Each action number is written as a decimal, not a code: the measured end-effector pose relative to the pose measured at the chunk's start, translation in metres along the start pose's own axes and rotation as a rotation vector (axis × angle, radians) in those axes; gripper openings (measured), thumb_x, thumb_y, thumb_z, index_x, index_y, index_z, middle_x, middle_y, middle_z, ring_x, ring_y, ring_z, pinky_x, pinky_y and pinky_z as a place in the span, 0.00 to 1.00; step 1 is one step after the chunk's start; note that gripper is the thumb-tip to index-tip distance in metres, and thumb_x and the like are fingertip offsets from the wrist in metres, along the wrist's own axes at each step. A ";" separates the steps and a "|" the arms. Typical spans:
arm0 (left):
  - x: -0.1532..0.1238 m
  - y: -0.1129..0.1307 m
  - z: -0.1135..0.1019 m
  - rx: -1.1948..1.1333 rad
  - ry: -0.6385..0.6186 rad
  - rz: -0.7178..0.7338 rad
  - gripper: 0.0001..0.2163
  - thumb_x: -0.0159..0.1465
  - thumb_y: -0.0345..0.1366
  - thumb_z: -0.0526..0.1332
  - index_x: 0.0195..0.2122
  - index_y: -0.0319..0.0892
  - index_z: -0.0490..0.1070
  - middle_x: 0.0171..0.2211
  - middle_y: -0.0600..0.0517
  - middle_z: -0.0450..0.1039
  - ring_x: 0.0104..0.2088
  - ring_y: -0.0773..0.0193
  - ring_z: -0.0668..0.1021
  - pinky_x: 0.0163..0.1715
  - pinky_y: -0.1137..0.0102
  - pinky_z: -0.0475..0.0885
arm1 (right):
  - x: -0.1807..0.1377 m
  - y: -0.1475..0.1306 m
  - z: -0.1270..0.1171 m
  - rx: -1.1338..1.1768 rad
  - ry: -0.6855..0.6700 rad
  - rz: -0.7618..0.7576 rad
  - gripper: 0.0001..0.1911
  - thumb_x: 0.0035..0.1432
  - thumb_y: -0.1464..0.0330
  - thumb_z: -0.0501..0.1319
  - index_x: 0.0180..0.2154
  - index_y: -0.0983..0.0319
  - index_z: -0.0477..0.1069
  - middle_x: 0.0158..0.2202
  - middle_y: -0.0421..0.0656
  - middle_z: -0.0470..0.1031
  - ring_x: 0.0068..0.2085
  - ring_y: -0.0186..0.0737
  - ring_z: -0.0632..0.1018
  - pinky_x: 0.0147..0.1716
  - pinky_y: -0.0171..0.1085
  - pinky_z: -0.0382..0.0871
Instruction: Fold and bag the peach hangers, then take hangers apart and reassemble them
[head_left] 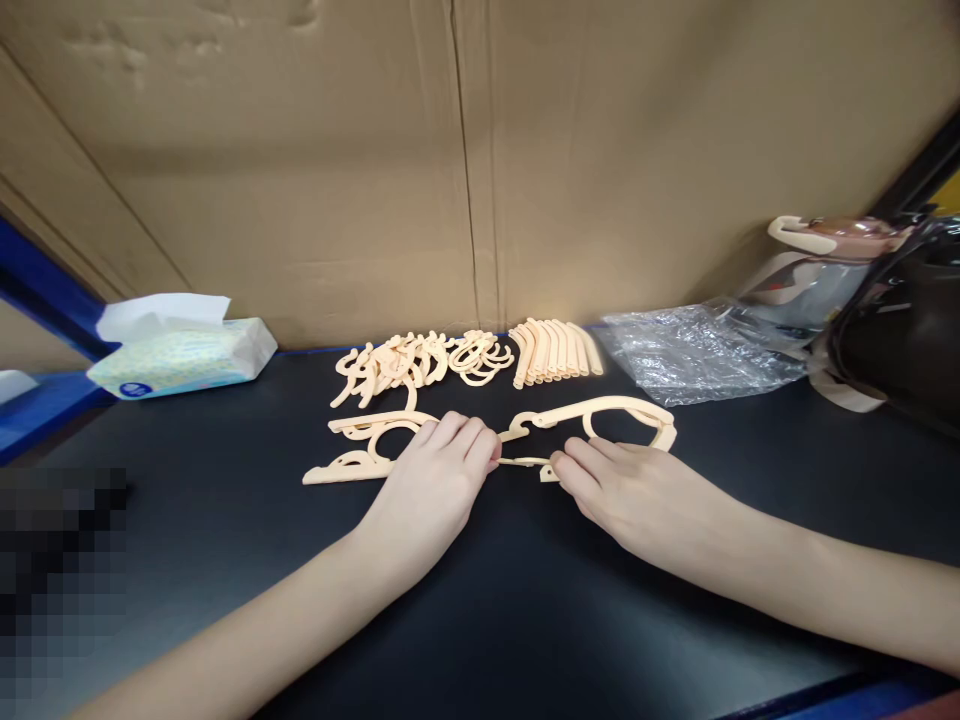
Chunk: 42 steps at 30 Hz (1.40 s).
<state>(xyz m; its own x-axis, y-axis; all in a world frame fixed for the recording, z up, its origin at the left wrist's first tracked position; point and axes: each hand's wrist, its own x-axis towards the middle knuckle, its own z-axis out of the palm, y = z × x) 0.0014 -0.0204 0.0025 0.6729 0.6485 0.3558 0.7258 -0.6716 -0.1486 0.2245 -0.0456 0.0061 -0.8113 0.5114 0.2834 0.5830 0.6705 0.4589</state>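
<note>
My left hand (442,475) is closed, its fingertips pinching one end of a thin cream plastic piece (523,461). The piece spans the gap to my right hand (630,490), whose fingers are bent together at its other end. A small cream tab with a hole (549,475) shows just under the right fingertips. Beyond the left hand lie cream folding-hanger parts (375,425), with another flat arm (341,474) nearer me. A curved hanger assembly (607,407) with a hook lies behind the right hand. My fingers hide how these parts join.
Against the cardboard wall (337,200) lie a heap of curved cream parts (397,362), a pile of hooks (480,355) and a row of tubular arms (553,352). A tissue pack (187,358) is at left. Clear plastic bag (697,350) and bottle (832,245) stand right.
</note>
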 end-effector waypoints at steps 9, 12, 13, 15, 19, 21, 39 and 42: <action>-0.003 -0.001 -0.004 0.027 -0.061 0.084 0.10 0.64 0.24 0.54 0.44 0.40 0.69 0.39 0.51 0.71 0.36 0.59 0.72 0.35 0.65 0.63 | 0.003 0.008 0.003 0.077 -0.017 0.058 0.05 0.53 0.76 0.59 0.32 0.62 0.64 0.28 0.39 0.68 0.28 0.38 0.70 0.28 0.37 0.55; -0.003 0.000 -0.005 0.028 -0.034 0.091 0.10 0.63 0.23 0.54 0.43 0.40 0.69 0.37 0.52 0.72 0.35 0.59 0.72 0.34 0.65 0.62 | 0.004 0.009 0.004 0.097 -0.005 0.064 0.04 0.54 0.74 0.60 0.33 0.62 0.65 0.29 0.39 0.69 0.29 0.38 0.70 0.29 0.37 0.55; -0.003 0.001 -0.005 0.028 -0.026 0.099 0.10 0.63 0.23 0.53 0.42 0.39 0.68 0.37 0.52 0.72 0.35 0.60 0.72 0.34 0.65 0.62 | 0.004 0.010 0.004 0.099 -0.001 0.062 0.04 0.55 0.74 0.59 0.34 0.62 0.66 0.29 0.40 0.69 0.29 0.38 0.70 0.29 0.37 0.56; -0.004 0.001 -0.006 0.023 -0.016 0.125 0.10 0.63 0.23 0.52 0.43 0.39 0.67 0.37 0.51 0.72 0.35 0.59 0.72 0.34 0.65 0.62 | 0.005 0.010 0.005 0.101 0.003 0.058 0.04 0.55 0.74 0.59 0.35 0.63 0.67 0.30 0.40 0.70 0.30 0.38 0.71 0.30 0.37 0.56; -0.005 0.001 -0.006 -0.005 -0.031 0.147 0.12 0.62 0.21 0.49 0.43 0.38 0.65 0.38 0.50 0.72 0.36 0.59 0.73 0.36 0.64 0.63 | 0.005 0.010 0.005 0.104 0.011 0.070 0.04 0.56 0.74 0.58 0.36 0.63 0.69 0.30 0.41 0.70 0.30 0.39 0.72 0.31 0.37 0.57; -0.005 0.001 -0.006 -0.021 -0.036 0.139 0.11 0.62 0.21 0.49 0.42 0.37 0.65 0.38 0.49 0.72 0.35 0.59 0.73 0.37 0.63 0.64 | 0.005 0.011 0.005 0.095 0.022 0.077 0.06 0.57 0.74 0.57 0.38 0.64 0.70 0.30 0.42 0.71 0.30 0.39 0.72 0.31 0.37 0.57; -0.004 0.000 -0.008 -0.195 -0.091 0.141 0.14 0.57 0.19 0.46 0.40 0.40 0.60 0.34 0.50 0.70 0.32 0.59 0.73 0.31 0.67 0.67 | 0.005 0.012 0.004 0.129 0.064 0.023 0.08 0.60 0.75 0.55 0.40 0.64 0.71 0.30 0.42 0.69 0.31 0.38 0.71 0.31 0.37 0.59; -0.005 0.000 -0.008 -0.184 -0.107 0.132 0.12 0.57 0.18 0.45 0.34 0.42 0.59 0.29 0.52 0.66 0.27 0.61 0.71 0.26 0.68 0.64 | 0.004 0.011 0.001 0.177 0.062 0.003 0.10 0.60 0.77 0.54 0.41 0.63 0.70 0.31 0.41 0.69 0.29 0.36 0.70 0.29 0.36 0.60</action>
<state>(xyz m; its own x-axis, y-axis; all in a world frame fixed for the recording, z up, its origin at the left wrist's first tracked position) -0.0025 -0.0265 0.0081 0.7788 0.5781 0.2435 0.5986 -0.8010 -0.0131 0.2271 -0.0354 0.0110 -0.8075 0.4834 0.3381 0.5798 0.7560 0.3039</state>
